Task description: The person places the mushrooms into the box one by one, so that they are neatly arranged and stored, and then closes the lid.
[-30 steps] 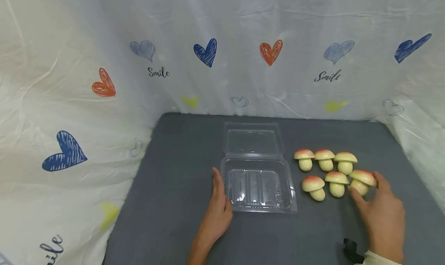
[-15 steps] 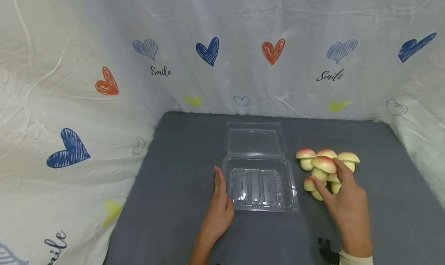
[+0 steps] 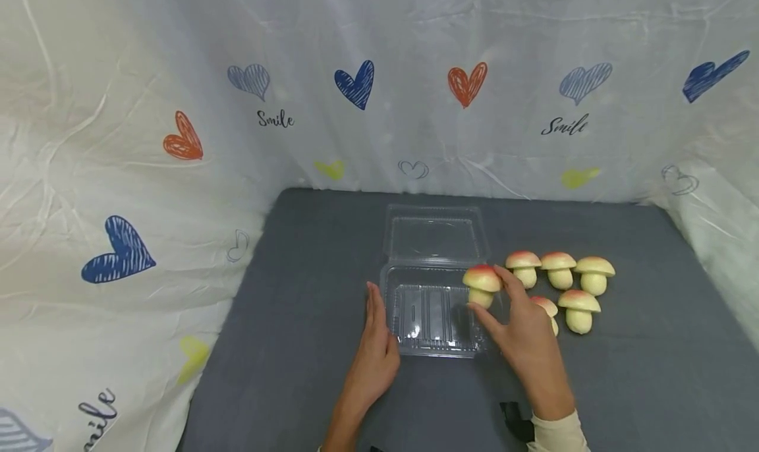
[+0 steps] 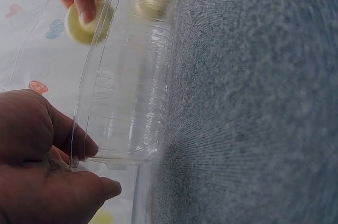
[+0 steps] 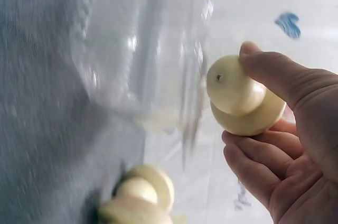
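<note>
My right hand (image 3: pixel 528 346) pinches a toy mushroom (image 3: pixel 481 279), pale yellow with a reddish cap, between thumb and fingers. It holds the mushroom over the right side of a clear plastic clamshell container (image 3: pixel 415 330), whose lid (image 3: pixel 435 238) lies folded back. In the right wrist view, the thumb presses on the stem (image 5: pixel 232 84) and the fingers lie at the cap. My left hand (image 3: pixel 375 353) stands along the container's left side with its fingers straight. The left wrist view shows its fingertips right at the container's rim (image 4: pixel 84 86).
Several more toy mushrooms stand in two rows to the right of the container: three behind, including a yellow one (image 3: pixel 595 274), and two in front, one (image 3: pixel 578 310) partly beside my right hand. A grey cloth (image 3: pixel 284 320) covers the table. Behind hangs a white heart-printed curtain (image 3: pixel 415 37).
My right hand has taken the front right mushroom from its row, lifted it and carried it left over the container. The left hand has stayed at the container's side.
</note>
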Demonstrator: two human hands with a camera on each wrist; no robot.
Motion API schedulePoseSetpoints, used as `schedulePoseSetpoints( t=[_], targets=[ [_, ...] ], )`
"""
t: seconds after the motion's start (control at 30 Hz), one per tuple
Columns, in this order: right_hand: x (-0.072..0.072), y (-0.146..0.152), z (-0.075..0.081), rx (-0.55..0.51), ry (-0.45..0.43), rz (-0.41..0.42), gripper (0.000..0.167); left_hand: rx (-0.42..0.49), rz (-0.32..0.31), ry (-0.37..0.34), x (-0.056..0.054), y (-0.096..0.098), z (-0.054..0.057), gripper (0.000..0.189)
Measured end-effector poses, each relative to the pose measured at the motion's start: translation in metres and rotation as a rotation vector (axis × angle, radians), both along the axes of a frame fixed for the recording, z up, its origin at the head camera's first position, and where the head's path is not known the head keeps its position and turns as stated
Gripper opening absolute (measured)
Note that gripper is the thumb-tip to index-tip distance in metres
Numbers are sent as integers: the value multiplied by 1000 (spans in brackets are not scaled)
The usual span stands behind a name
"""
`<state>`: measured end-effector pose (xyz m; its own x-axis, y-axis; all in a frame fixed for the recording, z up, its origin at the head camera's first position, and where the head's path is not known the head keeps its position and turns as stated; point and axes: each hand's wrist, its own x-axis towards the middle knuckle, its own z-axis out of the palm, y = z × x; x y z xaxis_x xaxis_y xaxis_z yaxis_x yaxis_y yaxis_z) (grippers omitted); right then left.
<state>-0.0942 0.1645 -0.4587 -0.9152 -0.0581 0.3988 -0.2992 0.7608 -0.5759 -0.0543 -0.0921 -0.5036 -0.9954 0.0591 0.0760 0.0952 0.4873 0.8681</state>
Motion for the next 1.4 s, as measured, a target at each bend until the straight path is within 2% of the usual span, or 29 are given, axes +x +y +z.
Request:
schedulePoseSetpoints(
  t=[0.17, 0.3, 0.6, 0.93, 1.4],
  targets=[
    [-4, -18, -4, -15, -13, 57, 79, -7, -1, 8, -1, 0, 0, 85],
    [-7, -31, -7, -9, -36, 71, 78, -16, 2, 22, -1, 0, 0, 85],
    [-14, -54, -14, 54, -23, 105, 81, -20, -3, -2, -1, -1, 2, 86],
    [-19, -74, -22, 74, -18, 158, 80, -23, -15, -18, 0, -1, 1, 86],
    [-26, -94, -36, 87, -38, 166, 76, -27, -24, -11, 0, -2, 0, 86]
  ],
)
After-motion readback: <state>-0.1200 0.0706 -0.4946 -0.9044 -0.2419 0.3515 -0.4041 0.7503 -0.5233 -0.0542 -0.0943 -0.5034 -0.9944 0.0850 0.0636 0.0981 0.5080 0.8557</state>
